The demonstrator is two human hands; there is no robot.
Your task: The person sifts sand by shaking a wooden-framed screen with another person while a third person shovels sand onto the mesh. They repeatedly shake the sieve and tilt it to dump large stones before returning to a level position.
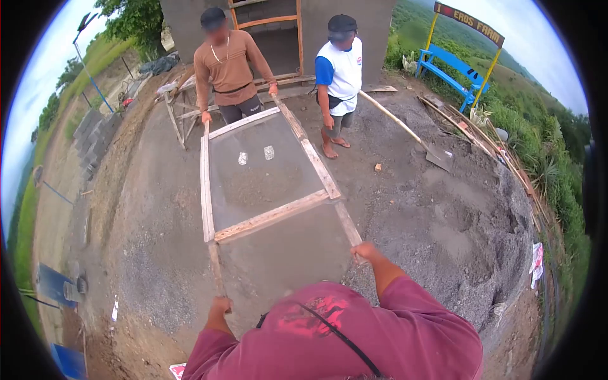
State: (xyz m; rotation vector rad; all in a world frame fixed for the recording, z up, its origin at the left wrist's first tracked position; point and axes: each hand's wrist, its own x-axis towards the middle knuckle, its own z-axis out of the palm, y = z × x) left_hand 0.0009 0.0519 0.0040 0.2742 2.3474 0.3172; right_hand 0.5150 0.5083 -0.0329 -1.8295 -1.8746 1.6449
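Note:
A wooden-framed sand screen (pixel 269 216) spans the space between me and a co-worker in a brown shirt. Gravelly sand (pixel 258 187) and two pale lumps (pixel 268 152) lie on its surface, which looks like fine mesh. My left hand (pixel 220 305) is closed around the near left handle (pixel 216 269). Around the near right handle (pixel 348 223), my right hand (pixel 363 251) is wrapped too. The co-worker's two hands (pixel 273 88) grip the handles at the far end.
A second person (pixel 342 69) stands right of the screen, beside a long-handled shovel (pixel 437 156) resting on heaped sand (pixel 456 221). Behind them rises a grey wall (pixel 364 38). Stacked blocks (pixel 95 140) are at left, a blue bench (pixel 453 66) at far right.

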